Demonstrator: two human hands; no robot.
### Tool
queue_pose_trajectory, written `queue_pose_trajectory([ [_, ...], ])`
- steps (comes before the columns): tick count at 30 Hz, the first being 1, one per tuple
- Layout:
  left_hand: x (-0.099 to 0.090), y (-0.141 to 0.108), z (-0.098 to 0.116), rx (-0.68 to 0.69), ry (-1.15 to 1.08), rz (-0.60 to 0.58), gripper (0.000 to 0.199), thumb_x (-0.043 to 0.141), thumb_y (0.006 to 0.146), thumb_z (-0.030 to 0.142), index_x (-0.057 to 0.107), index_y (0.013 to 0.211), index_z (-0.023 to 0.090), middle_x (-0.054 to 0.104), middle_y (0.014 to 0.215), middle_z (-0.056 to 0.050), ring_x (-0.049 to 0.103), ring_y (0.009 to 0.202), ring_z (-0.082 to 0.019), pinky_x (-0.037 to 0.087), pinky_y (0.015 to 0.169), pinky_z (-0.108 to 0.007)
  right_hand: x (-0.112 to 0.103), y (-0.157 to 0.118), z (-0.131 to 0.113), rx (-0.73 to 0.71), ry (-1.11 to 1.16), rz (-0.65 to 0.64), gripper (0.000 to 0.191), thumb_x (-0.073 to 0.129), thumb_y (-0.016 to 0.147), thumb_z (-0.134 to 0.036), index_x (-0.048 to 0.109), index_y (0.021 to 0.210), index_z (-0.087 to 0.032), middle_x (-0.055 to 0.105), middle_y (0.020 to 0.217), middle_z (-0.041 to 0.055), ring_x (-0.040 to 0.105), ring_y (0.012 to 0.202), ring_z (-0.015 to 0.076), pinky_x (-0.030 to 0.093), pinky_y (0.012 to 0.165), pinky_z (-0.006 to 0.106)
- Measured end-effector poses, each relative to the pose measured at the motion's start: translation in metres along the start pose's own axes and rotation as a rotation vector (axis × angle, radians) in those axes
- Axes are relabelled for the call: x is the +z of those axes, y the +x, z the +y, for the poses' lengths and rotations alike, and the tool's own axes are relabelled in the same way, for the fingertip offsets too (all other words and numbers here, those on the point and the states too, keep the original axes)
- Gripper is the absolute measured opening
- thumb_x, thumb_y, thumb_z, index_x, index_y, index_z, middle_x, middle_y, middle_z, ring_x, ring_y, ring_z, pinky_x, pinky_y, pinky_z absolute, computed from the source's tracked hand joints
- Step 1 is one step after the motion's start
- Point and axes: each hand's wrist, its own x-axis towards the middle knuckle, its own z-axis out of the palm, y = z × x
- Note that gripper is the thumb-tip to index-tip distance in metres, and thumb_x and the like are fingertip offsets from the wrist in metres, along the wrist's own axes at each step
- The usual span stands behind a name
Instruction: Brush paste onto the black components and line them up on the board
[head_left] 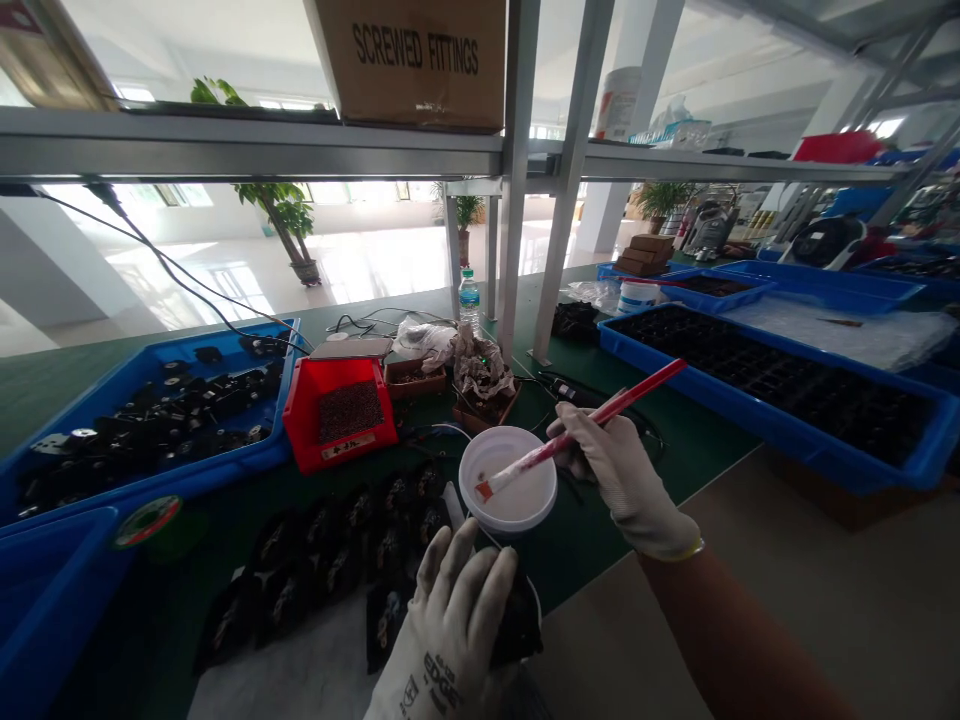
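Note:
A red-handled brush (581, 435) is gripped between the thumb and fingers of my right hand (622, 470), which wears a white glove. Its orange-red tip points down to the left, over the mouth of a round white plastic tub (551, 497). My left hand (457, 620), in a white glove with darkened fingertips, is curled over a black part (517, 620) just in front of the tub. The hand hides much of that part. To its left, several black pieces (337, 565) with small metal details stand in rows on the green table (592, 545).
Left are a blue bin (142, 465) of black parts and a red bin (300, 430) of small dark pieces. Small cardboard boxes (416, 383) and a water bottle (469, 297) stand behind. A long blue tray (795, 445) lies right; metal shelf posts (517, 220) rise ahead.

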Motion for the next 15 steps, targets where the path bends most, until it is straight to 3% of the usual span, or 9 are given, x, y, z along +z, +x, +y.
queue_pose_trajectory([
  [3, -0.022, -0.01, -0.001, -0.195, -0.129, -0.014, 0.067, 0.06, 0.095, 0.025, 0.038, 0.157, 0.016, 0.064, 0.143, -0.019, 0.061, 0.135, -0.034, 0.056, 0.11, -0.048, -0.01, -0.004, 0.0, 0.009, 0.007, 0.059, 0.06, 0.063, 0.091, -0.073, 0.071, 0.085, -0.014, 0.063, 0.061, 0.0036, 0.054, 0.048, 0.0124, 0.042, 0.04, 0.019],
  [5, -0.035, -0.019, -0.003, -0.321, -0.225, 0.021, 0.068, 0.062, 0.095, 0.026, 0.037, 0.158, 0.019, 0.061, 0.146, -0.019, 0.065, 0.131, -0.031, 0.063, 0.101, -0.041, -0.013, -0.005, 0.0, 0.003, -0.017, 0.083, 0.059, 0.065, 0.089, -0.073, 0.072, 0.085, -0.014, 0.064, 0.062, 0.0053, 0.056, 0.048, 0.0139, 0.043, 0.04, 0.02],
  [10, -0.057, -0.037, -0.01, -0.53, -0.272, 0.16, 0.061, 0.066, 0.097, 0.038, 0.045, 0.152, 0.023, 0.065, 0.141, -0.015, 0.067, 0.13, -0.03, 0.065, 0.102, -0.044, 0.004, 0.002, 0.001, -0.02, -0.111, 0.063, 0.049, 0.073, 0.087, -0.063, 0.074, 0.078, -0.015, 0.065, 0.058, 0.0062, 0.057, 0.046, 0.0152, 0.044, 0.038, 0.021],
  [13, -0.065, -0.048, -0.015, -0.62, -0.283, 0.173, 0.066, 0.071, 0.094, 0.037, 0.043, 0.153, 0.024, 0.065, 0.142, -0.015, 0.066, 0.133, -0.032, 0.063, 0.106, -0.048, 0.016, 0.004, -0.002, -0.028, -0.141, 0.023, 0.04, 0.077, 0.084, -0.053, 0.076, 0.074, -0.014, 0.065, 0.055, 0.0061, 0.056, 0.043, 0.0147, 0.042, 0.037, 0.02],
  [15, -0.069, -0.057, -0.019, -0.681, -0.307, 0.153, 0.074, 0.074, 0.091, 0.034, 0.04, 0.155, 0.025, 0.065, 0.144, -0.015, 0.064, 0.136, -0.032, 0.061, 0.109, -0.05, 0.019, 0.001, -0.009, -0.049, -0.122, 0.066, 0.041, 0.075, 0.085, -0.052, 0.075, 0.072, -0.013, 0.064, 0.053, 0.0061, 0.054, 0.041, 0.0135, 0.039, 0.036, 0.019],
])
